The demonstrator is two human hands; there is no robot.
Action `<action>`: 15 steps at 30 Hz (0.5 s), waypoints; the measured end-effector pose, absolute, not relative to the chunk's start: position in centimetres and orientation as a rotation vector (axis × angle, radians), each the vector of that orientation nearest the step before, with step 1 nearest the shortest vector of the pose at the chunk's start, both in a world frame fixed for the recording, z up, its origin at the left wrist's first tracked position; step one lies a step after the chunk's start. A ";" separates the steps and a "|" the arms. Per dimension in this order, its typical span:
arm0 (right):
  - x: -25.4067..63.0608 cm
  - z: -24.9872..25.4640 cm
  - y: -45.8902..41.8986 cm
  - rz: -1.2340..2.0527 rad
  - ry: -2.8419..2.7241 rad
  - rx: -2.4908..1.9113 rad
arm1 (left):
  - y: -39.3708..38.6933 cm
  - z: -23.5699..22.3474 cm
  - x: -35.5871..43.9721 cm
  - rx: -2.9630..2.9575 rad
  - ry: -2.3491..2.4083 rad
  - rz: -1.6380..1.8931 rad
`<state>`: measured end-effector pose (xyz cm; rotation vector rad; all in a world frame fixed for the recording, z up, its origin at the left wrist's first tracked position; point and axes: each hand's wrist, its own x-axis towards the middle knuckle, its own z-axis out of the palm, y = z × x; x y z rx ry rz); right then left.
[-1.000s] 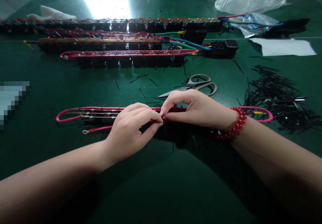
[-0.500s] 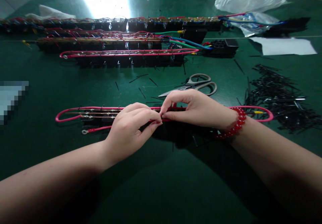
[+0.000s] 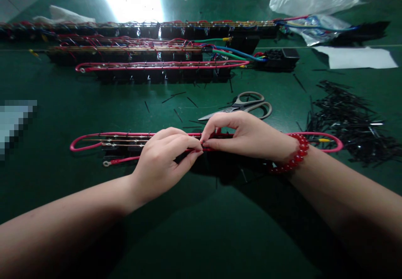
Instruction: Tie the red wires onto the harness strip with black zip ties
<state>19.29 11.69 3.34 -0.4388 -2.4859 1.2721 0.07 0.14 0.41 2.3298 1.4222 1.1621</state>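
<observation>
The wired strip (image 3: 125, 143) lies left to right across the green table (image 3: 201, 237), just ahead; left hand (image 3: 163, 162) and right hand (image 3: 248, 136) meet at its middle, equally near, fingertips pinched seemingly on its red wire.

I can read no writing, brand, number or sign anywhere in front of me. The white sheet (image 3: 358, 58) at the far right of my worktop (image 3: 201, 229) looks blank from here. The patch (image 3: 14, 122) at the left edge is blurred into blocks, so anything on it cannot be made out.
</observation>
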 end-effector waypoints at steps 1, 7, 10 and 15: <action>19.3 3.3 11.7 1.269 -2.485 -0.439 | 0.2 0.4 0.1 2.331 1.423 1.164; 19.3 3.3 11.8 1.243 -2.498 -0.417 | 0.1 0.5 0.0 2.335 1.434 1.162; 19.4 3.3 11.7 1.231 -2.511 -0.404 | 0.1 0.4 0.0 2.336 1.433 1.157; 19.4 3.3 11.8 1.197 -2.521 -0.391 | 0.2 0.3 0.0 2.339 1.433 1.157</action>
